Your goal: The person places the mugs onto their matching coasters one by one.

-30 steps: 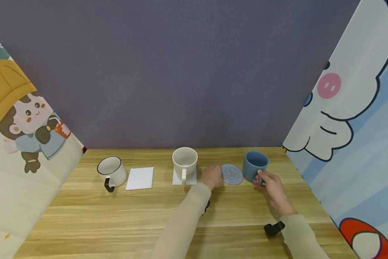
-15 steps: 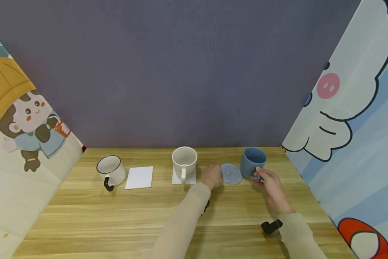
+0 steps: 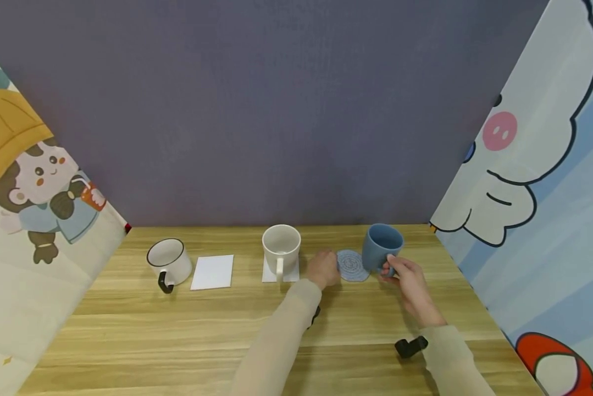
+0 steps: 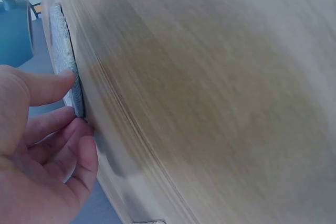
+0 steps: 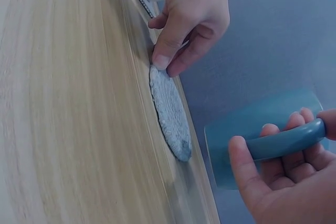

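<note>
My right hand (image 3: 415, 289) grips the handle of a blue mug (image 3: 377, 252). Upright, the mug hangs a little above the table at the right edge of a round grey-blue woven coaster (image 3: 353, 266); a gap shows under its base in the left wrist view. On the coaster's left edge, my left hand (image 3: 323, 269) pinches the rim between thumb and fingers, as the right wrist view shows. The coaster (image 5: 170, 114) lies flat on the wood. In the right wrist view, fingers (image 5: 244, 166) curl round the mug's handle.
Left of my left hand, a white mug (image 3: 281, 245) stands on a white square coaster (image 3: 268, 275). Farther left are another white square coaster (image 3: 212, 272) and a white mug with black rim and handle (image 3: 175, 267). A grey panel (image 3: 281, 110) borders the table's back.
My right hand has carried the blue mug leftward and slightly away from me, closer to the round coaster. The left hand stays at the coaster's edge.
</note>
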The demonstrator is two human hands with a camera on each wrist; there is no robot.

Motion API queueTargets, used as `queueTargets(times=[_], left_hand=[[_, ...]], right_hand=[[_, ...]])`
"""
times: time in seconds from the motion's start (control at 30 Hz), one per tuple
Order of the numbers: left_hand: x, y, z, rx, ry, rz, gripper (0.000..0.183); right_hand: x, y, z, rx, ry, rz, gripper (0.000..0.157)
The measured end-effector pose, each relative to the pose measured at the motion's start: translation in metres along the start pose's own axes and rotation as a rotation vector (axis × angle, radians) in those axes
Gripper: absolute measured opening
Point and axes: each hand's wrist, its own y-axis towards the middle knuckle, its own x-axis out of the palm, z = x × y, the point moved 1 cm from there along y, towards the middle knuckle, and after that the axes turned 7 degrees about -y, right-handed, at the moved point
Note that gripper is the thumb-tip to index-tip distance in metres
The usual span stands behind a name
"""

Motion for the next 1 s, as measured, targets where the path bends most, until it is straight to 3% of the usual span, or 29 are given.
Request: queueTargets(times=[1.0], left_hand=[[0.001,0.001,-0.002,-0.002,0.007,-0.003,0.02]], right_hand=[[0.033,0.001,-0.005,0.009,0.015,0.006,0.031]])
